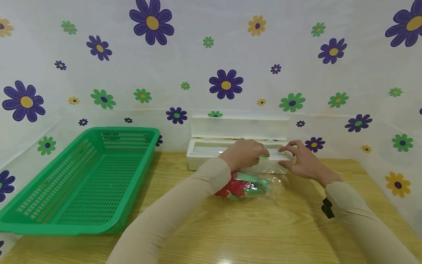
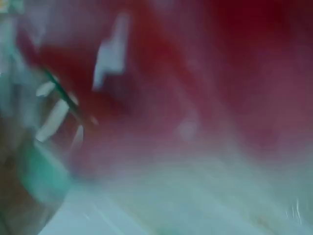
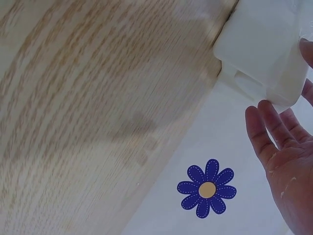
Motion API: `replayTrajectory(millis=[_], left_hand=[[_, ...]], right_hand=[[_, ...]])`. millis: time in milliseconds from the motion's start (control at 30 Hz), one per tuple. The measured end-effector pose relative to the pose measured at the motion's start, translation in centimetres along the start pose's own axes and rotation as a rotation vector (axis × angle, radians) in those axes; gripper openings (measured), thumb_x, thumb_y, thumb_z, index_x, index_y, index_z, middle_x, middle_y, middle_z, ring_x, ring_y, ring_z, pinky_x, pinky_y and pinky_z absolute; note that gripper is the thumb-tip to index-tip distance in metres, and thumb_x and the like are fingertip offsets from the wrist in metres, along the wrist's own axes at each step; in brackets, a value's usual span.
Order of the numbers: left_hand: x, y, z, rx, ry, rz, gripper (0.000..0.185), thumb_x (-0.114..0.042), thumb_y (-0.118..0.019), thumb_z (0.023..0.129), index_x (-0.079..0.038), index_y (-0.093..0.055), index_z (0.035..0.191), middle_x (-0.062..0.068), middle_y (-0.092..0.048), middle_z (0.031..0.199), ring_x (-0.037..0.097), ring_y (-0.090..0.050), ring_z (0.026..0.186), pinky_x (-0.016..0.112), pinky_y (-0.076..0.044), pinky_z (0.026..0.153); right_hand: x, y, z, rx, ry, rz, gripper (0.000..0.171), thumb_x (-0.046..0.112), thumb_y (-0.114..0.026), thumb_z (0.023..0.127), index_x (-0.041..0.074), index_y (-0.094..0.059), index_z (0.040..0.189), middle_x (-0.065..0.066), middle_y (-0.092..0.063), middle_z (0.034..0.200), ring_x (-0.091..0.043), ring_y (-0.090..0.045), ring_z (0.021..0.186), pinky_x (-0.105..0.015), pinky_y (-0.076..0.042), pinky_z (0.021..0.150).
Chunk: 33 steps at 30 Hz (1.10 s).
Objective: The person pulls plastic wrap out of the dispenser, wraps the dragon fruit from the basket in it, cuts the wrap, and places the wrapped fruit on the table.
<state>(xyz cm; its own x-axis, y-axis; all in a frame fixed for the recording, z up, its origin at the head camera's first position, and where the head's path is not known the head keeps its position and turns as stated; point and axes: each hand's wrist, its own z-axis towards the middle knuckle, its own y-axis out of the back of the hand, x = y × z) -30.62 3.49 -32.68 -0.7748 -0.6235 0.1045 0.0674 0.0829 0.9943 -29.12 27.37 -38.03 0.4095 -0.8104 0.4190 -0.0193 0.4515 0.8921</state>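
Observation:
A long white cling film box (image 1: pixel 237 165) stands against the back wall with its lid (image 1: pixel 240 128) raised. My left hand (image 1: pixel 245 152) reaches over its front edge, index finger bent down beside a small yellow-green piece (image 1: pixel 265 156) on the rail. I cannot tell whether the fingers grip it. At the box's right end, my right hand (image 1: pixel 301 161) touches the corner with thumb and fingers spread. In the right wrist view, its fingers (image 3: pixel 274 129) are nearly straight. Below the left wrist lies a red fruit with green flaps (image 1: pixel 239 185), resembling a dragon fruit, under clear film (image 1: pixel 275 187).
A large green plastic basket (image 1: pixel 132 198) stands on the left of the wooden table (image 1: pixel 230 227). Behind rises a white flower-patterned cloth (image 1: pixel 184 58). A small black object (image 1: pixel 327 208) is at the right sleeve. The left wrist view is mostly blurred red.

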Motion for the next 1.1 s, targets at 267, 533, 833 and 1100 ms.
replayTrajectory(millis=[267, 533, 833, 1100], left_hand=[[-4.1, -0.5, 1.2, 0.005, 0.299, 0.121, 0.039, -0.029, -0.063, 0.102, -0.025, -0.054, 0.14, -0.006, -0.065, 0.127, 0.017, -0.068, 0.109, 0.038, -0.058, 0.091], [-6.3, -1.9, 2.0, -0.007, 0.438, 0.255, 0.05, -0.041, -0.06, 0.102, -0.032, -0.043, 0.148, -0.011, -0.058, 0.133, 0.015, -0.061, 0.115, 0.038, -0.053, 0.098], [-5.8, -1.9, 1.5, -0.046, 0.459, 0.206, 0.053, -0.041, -0.069, 0.096, -0.036, -0.048, 0.144, -0.012, -0.061, 0.132, 0.016, -0.061, 0.117, 0.038, -0.053, 0.095], [-5.6, -2.1, 1.4, -0.084, 0.462, 0.186, 0.053, -0.039, -0.071, 0.096, -0.036, -0.05, 0.145, -0.01, -0.064, 0.13, 0.017, -0.062, 0.114, 0.038, -0.054, 0.094]], right_hand=[[0.0, 0.2, 0.0, -0.008, -0.004, 0.002, 0.044, 0.027, -0.067, 0.097, 0.003, -0.062, 0.132, -0.03, -0.044, 0.14, -0.043, -0.059, 0.106, -0.064, -0.049, 0.093], [0.1, -0.1, -0.2, -0.005, -0.005, -0.008, 0.045, 0.029, -0.067, 0.098, 0.002, -0.062, 0.133, -0.032, -0.044, 0.139, -0.048, -0.059, 0.112, -0.067, -0.048, 0.096], [0.2, -0.1, -0.2, -0.004, 0.002, -0.004, 0.044, 0.029, -0.067, 0.098, 0.003, -0.062, 0.133, -0.031, -0.044, 0.139, -0.046, -0.059, 0.109, -0.066, -0.049, 0.093], [0.1, -0.1, -0.2, -0.007, 0.0, -0.009, 0.044, 0.029, -0.067, 0.098, 0.003, -0.062, 0.132, -0.032, -0.044, 0.14, -0.048, -0.058, 0.112, -0.067, -0.049, 0.094]])
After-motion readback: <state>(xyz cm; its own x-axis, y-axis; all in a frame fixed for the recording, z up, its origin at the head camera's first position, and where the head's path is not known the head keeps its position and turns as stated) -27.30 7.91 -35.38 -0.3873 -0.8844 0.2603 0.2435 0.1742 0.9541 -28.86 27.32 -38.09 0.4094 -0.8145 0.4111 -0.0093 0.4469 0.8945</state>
